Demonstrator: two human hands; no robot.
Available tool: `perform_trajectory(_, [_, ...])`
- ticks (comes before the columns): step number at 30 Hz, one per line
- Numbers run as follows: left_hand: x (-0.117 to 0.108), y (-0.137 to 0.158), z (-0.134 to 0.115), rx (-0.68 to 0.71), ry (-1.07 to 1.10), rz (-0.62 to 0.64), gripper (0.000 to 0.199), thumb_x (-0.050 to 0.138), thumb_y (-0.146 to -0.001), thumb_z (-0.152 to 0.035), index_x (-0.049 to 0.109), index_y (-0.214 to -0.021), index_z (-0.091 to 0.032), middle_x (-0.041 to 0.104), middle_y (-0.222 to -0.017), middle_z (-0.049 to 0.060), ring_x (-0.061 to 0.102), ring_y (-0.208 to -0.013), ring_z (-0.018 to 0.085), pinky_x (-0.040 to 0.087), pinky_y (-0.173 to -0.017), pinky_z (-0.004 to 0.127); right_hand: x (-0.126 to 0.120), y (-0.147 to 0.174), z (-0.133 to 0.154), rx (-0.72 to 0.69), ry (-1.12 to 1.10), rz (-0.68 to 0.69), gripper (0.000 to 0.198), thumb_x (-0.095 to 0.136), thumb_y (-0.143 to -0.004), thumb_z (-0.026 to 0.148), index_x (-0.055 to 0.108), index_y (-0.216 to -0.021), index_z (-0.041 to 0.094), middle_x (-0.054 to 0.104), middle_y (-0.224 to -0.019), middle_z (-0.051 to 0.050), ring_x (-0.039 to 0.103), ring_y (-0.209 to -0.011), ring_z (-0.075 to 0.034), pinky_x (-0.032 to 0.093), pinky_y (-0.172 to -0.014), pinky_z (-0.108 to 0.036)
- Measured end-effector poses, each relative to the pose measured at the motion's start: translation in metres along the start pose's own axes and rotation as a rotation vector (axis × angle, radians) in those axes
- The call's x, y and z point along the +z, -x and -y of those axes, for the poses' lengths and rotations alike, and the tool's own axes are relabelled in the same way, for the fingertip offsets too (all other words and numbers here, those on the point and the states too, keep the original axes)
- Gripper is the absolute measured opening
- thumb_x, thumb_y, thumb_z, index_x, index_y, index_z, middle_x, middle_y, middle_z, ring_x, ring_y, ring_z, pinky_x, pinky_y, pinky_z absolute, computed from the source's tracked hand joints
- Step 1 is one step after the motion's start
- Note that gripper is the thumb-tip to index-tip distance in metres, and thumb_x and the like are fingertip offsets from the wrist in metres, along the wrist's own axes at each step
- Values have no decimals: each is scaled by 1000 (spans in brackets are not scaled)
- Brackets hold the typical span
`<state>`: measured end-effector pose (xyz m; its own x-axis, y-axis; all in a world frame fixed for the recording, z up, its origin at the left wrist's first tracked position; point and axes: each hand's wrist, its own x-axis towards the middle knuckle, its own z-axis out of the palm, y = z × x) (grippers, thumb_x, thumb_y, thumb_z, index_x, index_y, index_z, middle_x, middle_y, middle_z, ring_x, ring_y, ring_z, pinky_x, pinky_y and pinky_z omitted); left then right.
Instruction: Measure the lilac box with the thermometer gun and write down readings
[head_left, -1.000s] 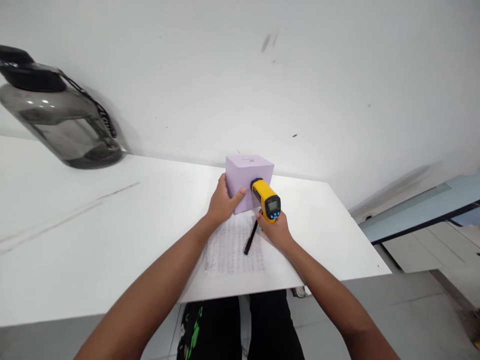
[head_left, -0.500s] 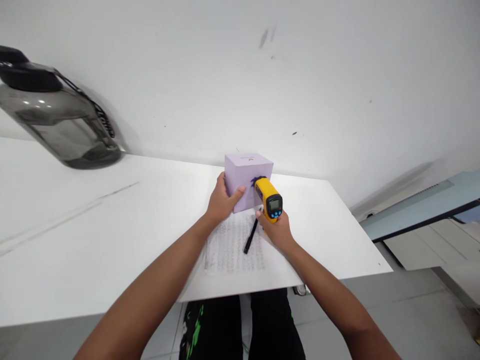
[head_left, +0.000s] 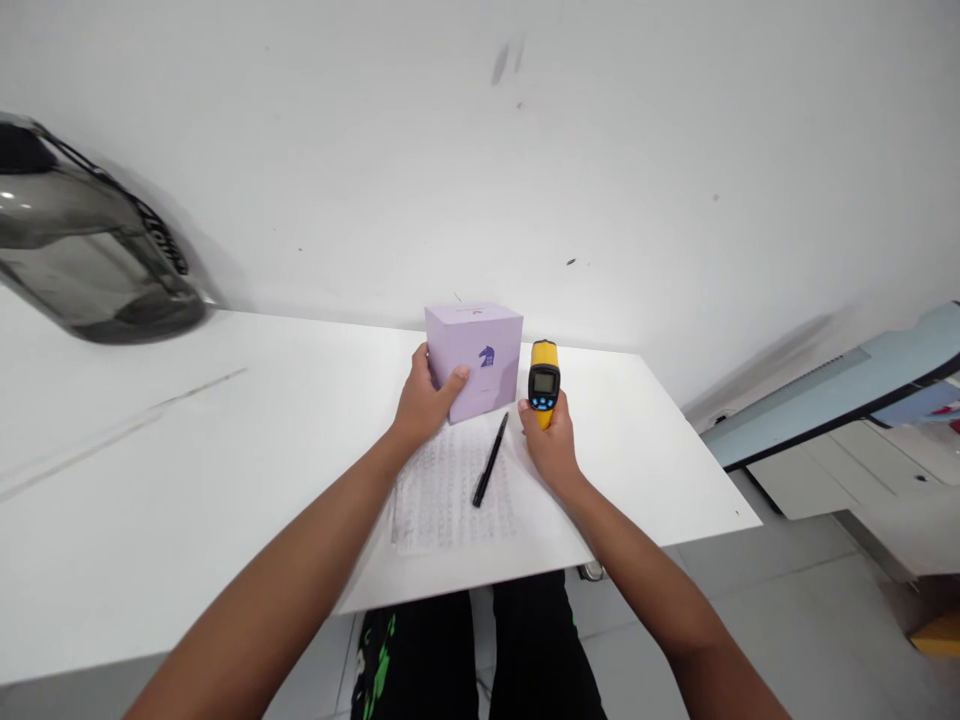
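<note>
A lilac box (head_left: 491, 385) with a dark purple horse-head logo stands on the white table near the wall. My left hand (head_left: 429, 393) grips its left side, thumb across the front face. My right hand (head_left: 553, 440) is wrapped around the handle of a yellow and black infrared thermometer (head_left: 544, 378), whose small screen and blue buttons face me. The thermometer is just right of the box, apart from it. Between my hands, a black pen (head_left: 490, 462) lies slanted over a sheet of paper (head_left: 450, 500) covered in rows of faint marks.
A large grey see-through water bottle (head_left: 97, 260) with a black lid stands at the left by the wall. The white table (head_left: 187, 480) ends at a right edge and a front edge above my legs. Beyond it on the right is a pale blue surface (head_left: 840, 390).
My right hand has drawn the thermometer off the box's front, to the right and more upright, uncovering the logo. My left hand still holds the box. The view has shifted a little.
</note>
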<state>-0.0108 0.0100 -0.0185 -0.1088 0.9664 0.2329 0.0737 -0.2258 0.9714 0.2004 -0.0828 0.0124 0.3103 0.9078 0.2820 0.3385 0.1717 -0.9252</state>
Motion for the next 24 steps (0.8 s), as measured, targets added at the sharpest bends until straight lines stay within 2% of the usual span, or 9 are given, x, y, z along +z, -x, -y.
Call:
perform_trajectory(10, [0,1,-5,-14,-4,17,102,88,-85,-79,51,-164,-25,72,-161,23,74,-144,45,58,-125,67,-2,1,4,-21,39,15,45,74,-90,62,58,-116,28,65,-97,-1,65,-91,-27,59,-84,-45])
perform_trajectory(20, [0,0,-3,-3,4,21,105,87,-85,-83,50,-165,-26,71,-164,24,72,-147,45,56,-128,67,-1,2,2,-35,45,8,45,74,-89,61,60,-116,28,69,-101,-3,66,-94,-27,60,-88,-46])
perform_trajectory(24, [0,0,-3,-4,9,22,104,88,-86,-81,50,-166,-27,71,-164,23,72,-148,44,57,-127,67,-2,1,1,-42,66,13,47,73,-92,61,64,-122,26,72,-106,-5,67,-96,-28,61,-88,-45])
